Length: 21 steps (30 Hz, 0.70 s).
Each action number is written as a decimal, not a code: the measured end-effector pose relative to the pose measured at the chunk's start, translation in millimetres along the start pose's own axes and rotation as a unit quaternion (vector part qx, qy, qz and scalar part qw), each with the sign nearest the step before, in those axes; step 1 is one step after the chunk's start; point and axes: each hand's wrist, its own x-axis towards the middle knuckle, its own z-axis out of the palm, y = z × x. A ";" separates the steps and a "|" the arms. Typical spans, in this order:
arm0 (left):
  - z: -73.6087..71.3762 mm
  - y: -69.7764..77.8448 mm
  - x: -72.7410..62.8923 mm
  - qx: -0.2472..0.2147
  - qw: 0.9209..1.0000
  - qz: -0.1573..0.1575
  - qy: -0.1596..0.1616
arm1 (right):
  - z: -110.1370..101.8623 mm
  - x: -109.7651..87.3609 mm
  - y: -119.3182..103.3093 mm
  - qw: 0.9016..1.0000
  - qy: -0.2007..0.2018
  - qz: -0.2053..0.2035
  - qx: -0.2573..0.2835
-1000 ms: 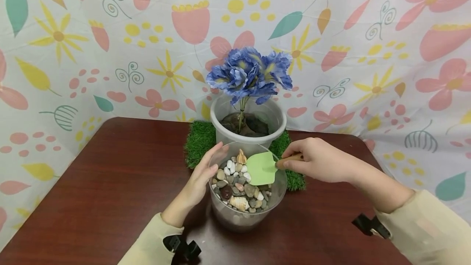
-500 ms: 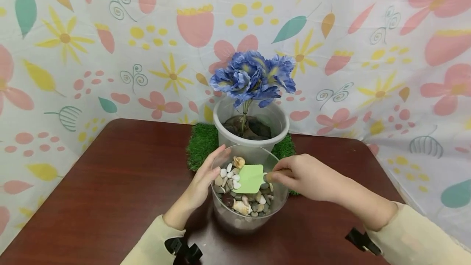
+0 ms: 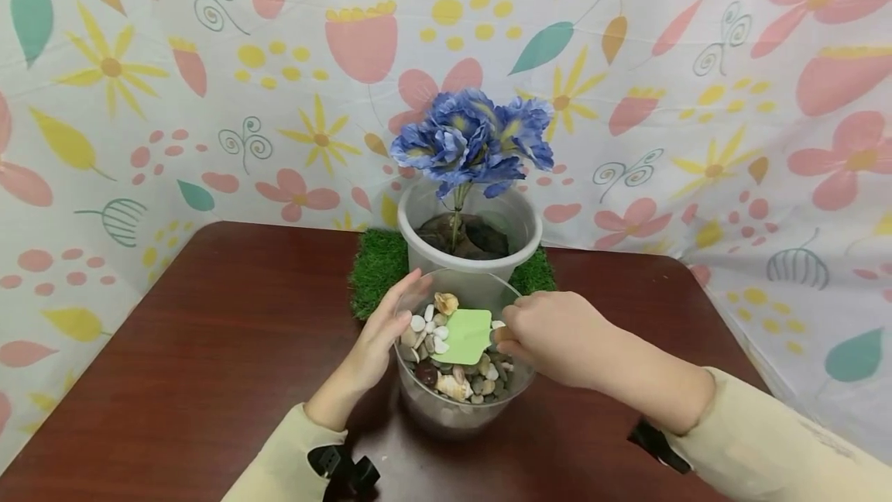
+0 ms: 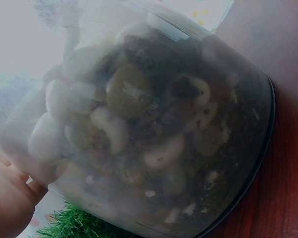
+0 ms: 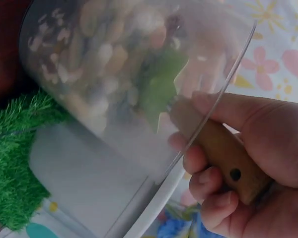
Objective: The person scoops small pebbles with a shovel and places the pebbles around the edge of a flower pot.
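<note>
In the head view a clear plastic bucket (image 3: 446, 418) holds pebbles (image 3: 481, 387), a striped seashell (image 3: 454, 386) and a small dried-looking tan piece (image 3: 446, 303). My left hand (image 3: 376, 339) rests against its left side near the rim, fingers extended; the left wrist view shows the pebbles and dark bits through the wall. With my right hand (image 3: 554, 335) I grip a small trowel by its wooden handle (image 5: 223, 153), fingers curled round it in the right wrist view. The light green blade (image 3: 465, 337) lies over the pebbles inside the bucket.
Just behind the bucket stands a white flowerpot (image 3: 411, 238) with blue artificial flowers (image 3: 474, 142). It sits on a green turf mat (image 3: 379, 273). The dark red-brown table (image 3: 230, 347) backs onto a flower-printed cloth (image 3: 279, 138).
My right hand has moved left and down, bringing the trowel blade lower into the bucket among the pebbles. The tan piece has shifted a little left. The left hand keeps its place on the bucket.
</note>
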 end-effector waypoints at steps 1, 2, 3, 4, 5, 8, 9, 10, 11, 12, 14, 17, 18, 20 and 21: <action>0.1 0.1 -0.2 -0.003 1.000 0.001 0.000 | 1.6 0.1 -1.6 1.000 0.002 -0.004 -0.010; 0.2 0.2 -0.1 -0.004 1.000 0.003 -0.001 | 2.9 0.0 -3.5 1.000 0.003 -0.008 -0.018; 0.2 0.1 -0.1 -0.005 1.000 0.006 -0.001 | 4.5 -0.3 -5.1 1.000 0.004 -0.011 -0.024; 0.2 -0.1 -0.1 -0.005 1.000 0.009 0.000 | 6.1 -0.6 -6.3 0.999 0.005 -0.014 -0.030; 0.2 -0.4 -0.1 -0.005 1.000 0.012 0.001 | 7.4 -1.0 -7.4 0.999 0.003 -0.015 -0.031; -1.8 -1.6 -0.8 0.000 1.000 0.017 0.006 | 11.6 0.6 -8.3 1.000 0.000 -0.008 -0.012; -2.4 -2.1 -1.5 0.002 1.000 0.016 0.006 | 13.0 1.5 -7.8 1.000 -0.002 -0.003 -0.002; -2.7 -2.7 -2.2 0.003 1.000 0.013 0.007 | 13.9 1.7 -7.2 1.000 -0.003 0.001 0.009; -2.8 -3.0 -3.0 0.003 1.000 0.011 0.006 | 14.8 1.6 -6.6 1.000 -0.005 0.004 0.020; -2.6 -3.4 -3.7 0.002 1.000 0.007 0.004 | 15.7 1.1 -5.9 1.000 -0.006 0.007 0.028; -1.9 -3.4 -4.7 0.000 1.000 -0.001 0.000 | 16.6 -1.4 -4.9 0.999 0.000 0.004 0.037; -1.2 -2.4 -4.0 -0.006 1.000 -0.010 -0.006 | 16.7 -5.7 -4.1 0.999 0.024 -0.006 0.035; -1.1 -1.9 -3.2 -0.008 1.000 -0.011 -0.008 | 16.3 -6.9 -3.8 0.999 0.034 -0.008 0.033; -1.6 -0.9 -1.4 -0.010 1.000 -0.009 -0.010 | 15.1 -8.3 -3.0 0.998 0.053 -0.013 0.029; -2.0 -0.6 -0.5 -0.010 1.000 -0.007 -0.011 | 14.8 -8.0 -2.6 0.998 0.063 -0.016 0.026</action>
